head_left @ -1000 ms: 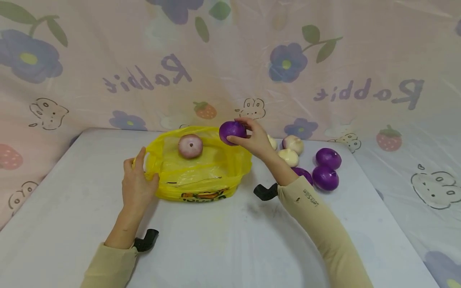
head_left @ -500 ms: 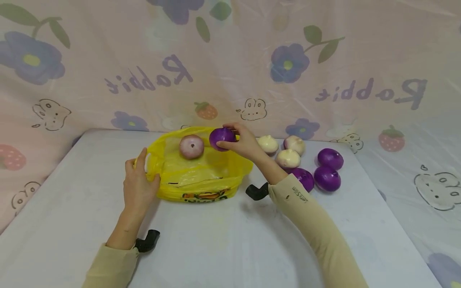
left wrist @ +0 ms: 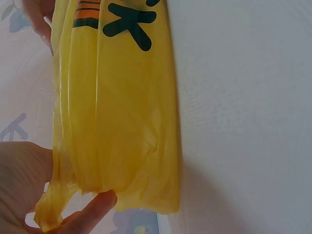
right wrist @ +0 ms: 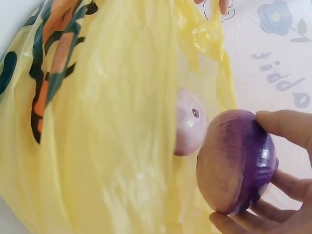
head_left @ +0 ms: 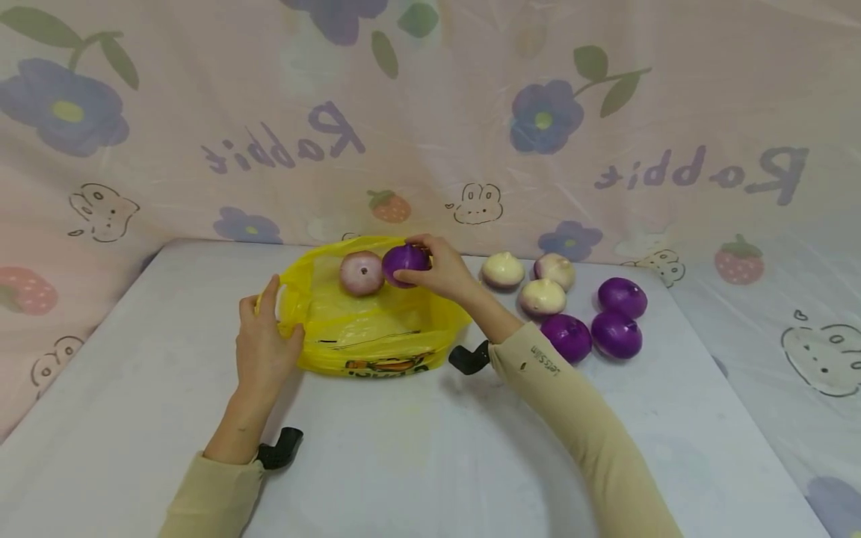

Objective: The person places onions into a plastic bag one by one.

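A yellow plastic bag (head_left: 377,351) lies on the table with its mouth spread. My left hand (head_left: 262,351) grips its left end; in the left wrist view, thumb and fingers (left wrist: 95,209) have the bunched plastic between them. Over the bag's mouth my right hand (head_left: 444,273) holds a purple onion (head_left: 403,263) from the right side. That onion (right wrist: 234,163) shows a brownish-pink side and a glossy purple side in the right wrist view. Beside it, a pinkish round onion (head_left: 361,273) lies inside the bag, close to the held one.
Right of the bag are pale cream-topped bulbs (head_left: 542,297) and several more purple onions (head_left: 616,335). A black bent wrist mount (head_left: 471,359) juts from the right sleeve, another (head_left: 280,448) from the left. A patterned curtain (head_left: 430,112) stands behind the white table (head_left: 377,463).
My right hand has moved left and slightly down with the purple onion, from the bag's right rim to beside the pinkish one. My left hand keeps its hold on the bag.
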`<state>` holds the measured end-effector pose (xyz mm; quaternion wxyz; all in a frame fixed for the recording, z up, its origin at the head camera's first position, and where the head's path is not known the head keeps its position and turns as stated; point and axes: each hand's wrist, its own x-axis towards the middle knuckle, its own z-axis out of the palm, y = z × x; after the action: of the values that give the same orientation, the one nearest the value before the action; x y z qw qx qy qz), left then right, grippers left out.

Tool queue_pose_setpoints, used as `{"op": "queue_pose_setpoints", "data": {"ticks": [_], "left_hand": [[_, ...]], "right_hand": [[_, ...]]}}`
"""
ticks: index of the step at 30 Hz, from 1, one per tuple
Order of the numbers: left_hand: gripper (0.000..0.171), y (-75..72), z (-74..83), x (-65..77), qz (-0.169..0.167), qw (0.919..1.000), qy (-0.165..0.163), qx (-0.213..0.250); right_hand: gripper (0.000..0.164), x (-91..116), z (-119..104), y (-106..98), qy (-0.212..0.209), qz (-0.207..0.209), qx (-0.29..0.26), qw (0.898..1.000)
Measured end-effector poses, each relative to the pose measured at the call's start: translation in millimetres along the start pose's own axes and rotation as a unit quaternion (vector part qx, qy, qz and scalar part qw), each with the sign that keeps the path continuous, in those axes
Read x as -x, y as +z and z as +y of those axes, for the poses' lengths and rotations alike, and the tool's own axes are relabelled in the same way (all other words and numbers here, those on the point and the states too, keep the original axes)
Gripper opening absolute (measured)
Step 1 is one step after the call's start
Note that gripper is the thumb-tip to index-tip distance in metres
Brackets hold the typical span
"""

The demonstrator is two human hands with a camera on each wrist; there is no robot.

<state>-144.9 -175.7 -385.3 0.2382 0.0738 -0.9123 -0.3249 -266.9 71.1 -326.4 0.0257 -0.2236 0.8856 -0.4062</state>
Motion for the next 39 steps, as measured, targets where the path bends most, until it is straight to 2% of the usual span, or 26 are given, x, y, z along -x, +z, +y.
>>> {"op": "queue_pose_setpoints", "data": {"ticks": [5, 12, 24, 33, 39], "left_hand": [[0.073, 1.3, 1.0, 0.0, 0.0, 1.0, 0.002, -0.002], [0.074, 2.0, 3.0, -0.5, -0.003, 1.0, -0.001, -0.003], [0.074, 0.0, 3.9, -0.1, -0.007, 0.9998, -0.016, -0.003], [0.074, 0.5, 0.3, 0.2, -0.009, 0.9998, -0.012, -0.008], [0.075, -0.6, 0.6, 0.9, -0.01, 0.9999, -0.012, -0.007]], "right_hand": [[0.06, 0.4, 0.2, 1.1, -0.004, -0.005, -0.003, 1.0], [0.057, 1.9, 3.4, -0.5, 0.006, -0.009, -0.043, 0.999], [0.051, 11.9, 9.3, -10.1, 0.015, 0.028, -0.073, 0.997], [0.049, 17.2, 20.5, -18.2, 0.017, 0.053, -0.075, 0.996], [0.046, 20.6, 29.4, -24.5, 0.024, 0.077, -0.054, 0.995]]}}
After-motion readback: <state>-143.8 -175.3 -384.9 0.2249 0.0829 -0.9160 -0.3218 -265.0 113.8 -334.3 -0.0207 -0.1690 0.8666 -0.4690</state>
